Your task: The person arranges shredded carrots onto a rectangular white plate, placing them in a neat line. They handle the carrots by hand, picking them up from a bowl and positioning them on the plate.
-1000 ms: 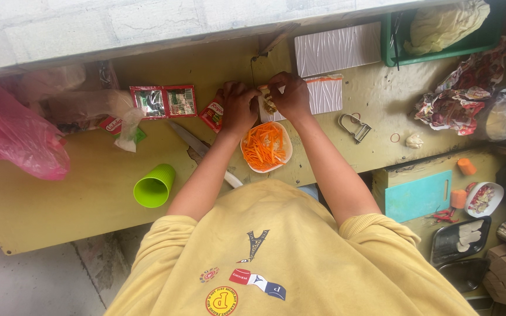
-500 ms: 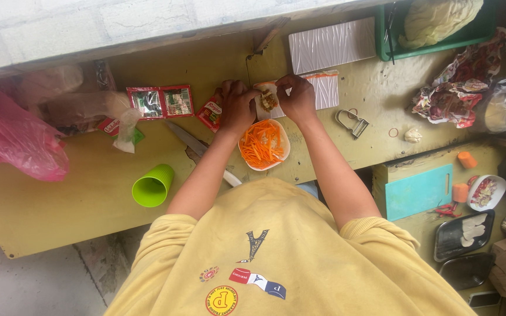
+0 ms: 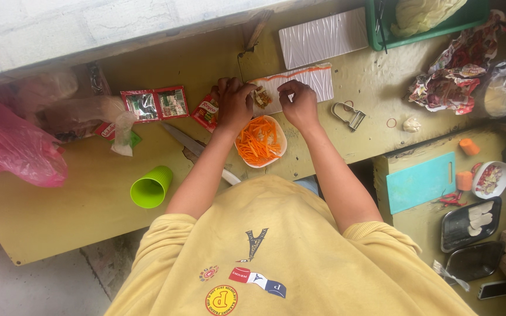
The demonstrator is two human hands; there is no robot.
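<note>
Bench notes, all places taken from the bowl of carrot shreds.

- Our left hand sat just beyond the bowl, fingers curled down onto a small brownish piece of food. We could not tell whether the fingers pinched it or only steadied it.
- Our right hand sat beyond the bowl on the right, thumb and forefinger drawn together. Whether anything was between them, we could not tell.
- The piece lay on the near edge of a white board, between the two hands, just past the bowl's far rim.
- A knife lay left of the bowl, apart from both hands. The sachets were further left, and the green cup was left and nearer to us.
- A peeler lay right of the bowl, untouched.

Our judgement on handling: the piece was small, so fingertip work suited it. It should stay flat on the board, with one hand steadying and the other working. It should also stay near the board's edge, so that bits fall into the bowl and not onto the bench. Our wrists had to stay clear of the bowl's rim.
</note>
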